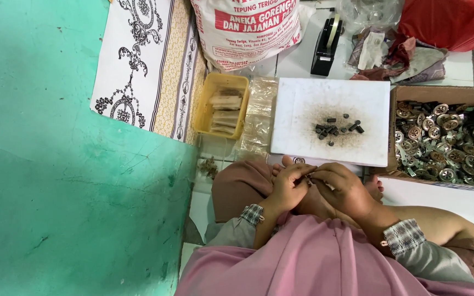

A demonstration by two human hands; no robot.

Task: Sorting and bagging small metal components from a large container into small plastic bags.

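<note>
Pinching 1 small metal part (309, 179) between both hands, left hand (289, 188) and right hand (345, 191) closed on it, white board (303, 98) just ahead.

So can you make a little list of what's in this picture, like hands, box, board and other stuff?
left hand: pressed close to the other, pinching something small; too small to tell what
right hand: meets the left over the lap
white board: small dark pieces piled in its middle
cardboard box: full of round metal parts
yellow tray: holds pale bundles
tape dispenser: black, behind the board
</note>
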